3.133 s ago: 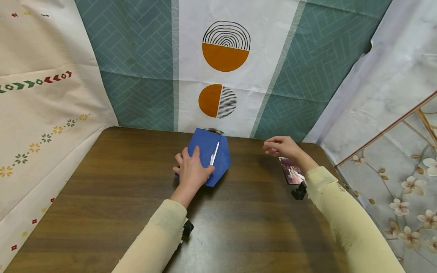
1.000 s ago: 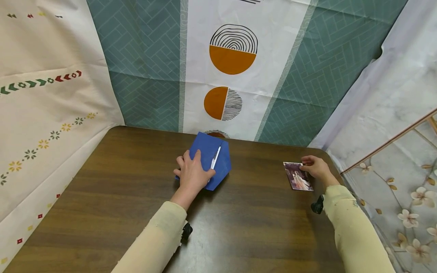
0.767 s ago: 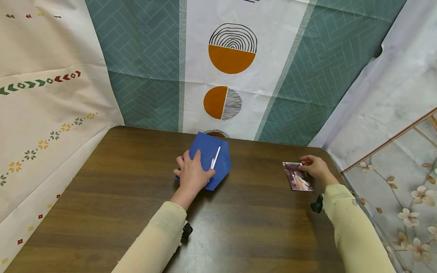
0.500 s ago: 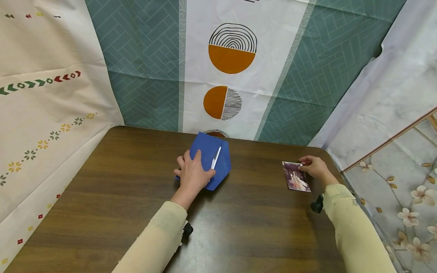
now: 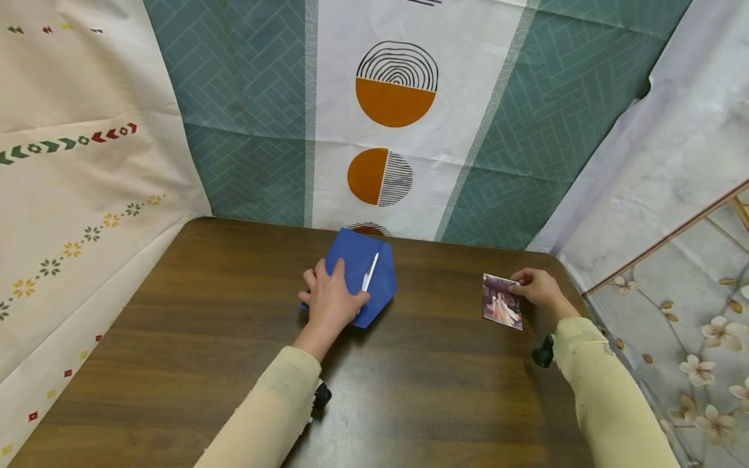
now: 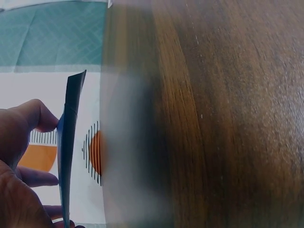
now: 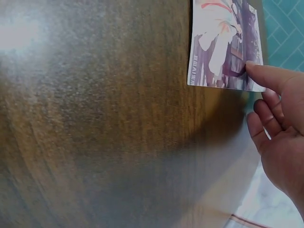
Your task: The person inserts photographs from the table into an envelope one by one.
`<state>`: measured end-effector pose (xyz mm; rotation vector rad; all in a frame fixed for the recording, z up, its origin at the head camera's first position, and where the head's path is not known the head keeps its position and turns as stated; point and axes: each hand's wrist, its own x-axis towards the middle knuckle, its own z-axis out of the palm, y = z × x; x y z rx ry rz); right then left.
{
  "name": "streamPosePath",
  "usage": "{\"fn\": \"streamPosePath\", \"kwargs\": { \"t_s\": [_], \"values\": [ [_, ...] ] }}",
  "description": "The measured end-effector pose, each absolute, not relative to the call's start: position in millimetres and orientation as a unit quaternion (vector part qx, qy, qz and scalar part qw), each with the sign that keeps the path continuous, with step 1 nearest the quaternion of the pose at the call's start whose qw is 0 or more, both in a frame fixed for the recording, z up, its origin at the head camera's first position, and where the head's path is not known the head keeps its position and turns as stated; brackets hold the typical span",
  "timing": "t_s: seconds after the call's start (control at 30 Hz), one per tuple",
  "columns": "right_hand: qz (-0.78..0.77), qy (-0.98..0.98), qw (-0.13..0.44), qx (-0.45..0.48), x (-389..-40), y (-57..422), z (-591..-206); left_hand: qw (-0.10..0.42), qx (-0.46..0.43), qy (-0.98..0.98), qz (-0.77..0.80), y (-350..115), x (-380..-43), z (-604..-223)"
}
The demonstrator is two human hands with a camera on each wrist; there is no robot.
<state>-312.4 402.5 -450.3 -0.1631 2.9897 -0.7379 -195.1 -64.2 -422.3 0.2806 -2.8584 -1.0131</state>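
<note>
At the far middle of the table, my left hand (image 5: 330,296) grips a blue paper envelope (image 5: 381,286) from its near left side. A narrow white strip (image 5: 370,272) shows along the envelope's fold; I cannot tell what it is. In the left wrist view the envelope (image 6: 70,142) appears edge-on, with my thumb and fingers against it. On the right, my right hand (image 5: 539,287) pinches a printed photo card (image 5: 501,302) at its upper right edge. The card shows a figure in pale clothes on a purple ground. It hangs tilted, and the right wrist view shows the thumb on the card's face (image 7: 223,47).
A dark wooden table (image 5: 409,390) lies under both hands. Behind it hangs a green and white cloth (image 5: 257,130) with orange circles. A cream patterned cloth (image 5: 76,260) closes the left side, and a flowered sheet (image 5: 684,292) the right.
My right hand has moved right and nearer, taken the photo card by its edge, and tilted it up. My left hand keeps its grip on the envelope.
</note>
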Motion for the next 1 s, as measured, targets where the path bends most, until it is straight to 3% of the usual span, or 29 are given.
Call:
{"fn": "streamPosePath", "kwargs": {
  "t_s": [0.57, 1.0],
  "values": [
    [-0.298, 0.953, -0.008, -0.049, -308.9, 392.8, -454.0, 0.045, 0.086, -0.94, -0.328, -61.3, -195.4, -422.1],
    [-0.404, 0.911, 0.038, -0.081, -306.6, 362.3, -434.6, 0.047, 0.082, -0.94, -0.327, -59.9, -197.2, -422.5]
  ]
}}
